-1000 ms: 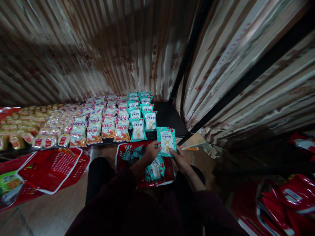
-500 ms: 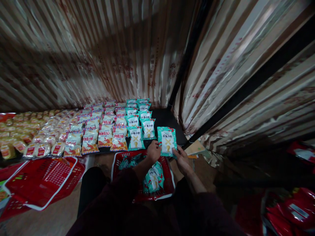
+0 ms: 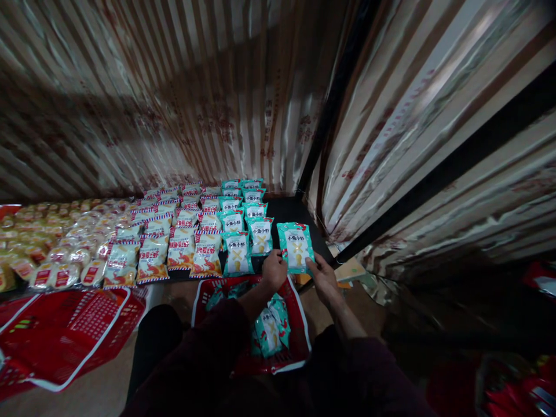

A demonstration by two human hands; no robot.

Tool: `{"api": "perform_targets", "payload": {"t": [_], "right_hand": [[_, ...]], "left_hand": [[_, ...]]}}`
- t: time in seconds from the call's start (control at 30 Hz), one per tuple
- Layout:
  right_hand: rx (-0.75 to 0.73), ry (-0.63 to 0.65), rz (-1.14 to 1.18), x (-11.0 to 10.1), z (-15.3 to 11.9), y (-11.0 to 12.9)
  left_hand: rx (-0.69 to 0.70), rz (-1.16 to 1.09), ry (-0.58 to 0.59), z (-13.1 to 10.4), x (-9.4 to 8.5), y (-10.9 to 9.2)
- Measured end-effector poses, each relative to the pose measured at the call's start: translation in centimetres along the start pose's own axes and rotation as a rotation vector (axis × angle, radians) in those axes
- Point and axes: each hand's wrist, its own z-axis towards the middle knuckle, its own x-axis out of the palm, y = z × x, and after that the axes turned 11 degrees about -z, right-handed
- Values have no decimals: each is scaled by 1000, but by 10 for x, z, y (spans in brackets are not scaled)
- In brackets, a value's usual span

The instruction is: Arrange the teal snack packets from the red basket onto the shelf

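A teal and white snack bag point(image 3: 296, 246) is held upright above the front edge of the black shelf point(image 3: 289, 209). My left hand point(image 3: 274, 271) grips its lower left edge, fingers closed. At the lower right corner, my right hand point(image 3: 324, 279) pinches the same bag between thumb and fingers. Just left of it, matching teal bags point(image 3: 237, 253) stand in two columns on the shelf. Below my forearms sits a red basket point(image 3: 305, 330) with a white rim, with more teal bags point(image 3: 269, 331) inside, partly hidden by my left arm.
Orange and white snack bags point(image 3: 182, 248) fill rows farther left, beside small wrapped round snacks point(image 3: 65, 275). Another red basket point(image 3: 108, 333) lies at the lower left. A dark slanted bar point(image 3: 408, 191) crosses on the right, before striped curtains point(image 3: 195, 98).
The view has shifted slightly, so the shelf goods sit a little lower. Both hands keep hold of the teal bag, which is now slightly nearer the shelf's row of bags.
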Motion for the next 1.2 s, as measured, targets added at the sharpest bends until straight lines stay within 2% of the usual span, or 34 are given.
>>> {"api": "perform_targets", "payload": {"t": [0.23, 0.5, 0.63, 0.8, 0.93, 1.2], "right_hand": [[5, -7, 20, 8, 0, 12], [-25, 142, 82, 22, -4, 32], [-67, 177, 71, 33, -4, 37], [-90, 159, 8, 45, -4, 33], [-105, 165, -53, 50, -4, 30], [-154, 180, -105, 59, -6, 34]], "left_hand": [[40, 4, -51, -1, -3, 1], [211, 24, -232, -12, -10, 11], [332, 57, -292, -17, -13, 22], [448, 94, -342, -21, -15, 40], [498, 100, -379, -22, -15, 49], [709, 186, -436, -21, -15, 72]]}}
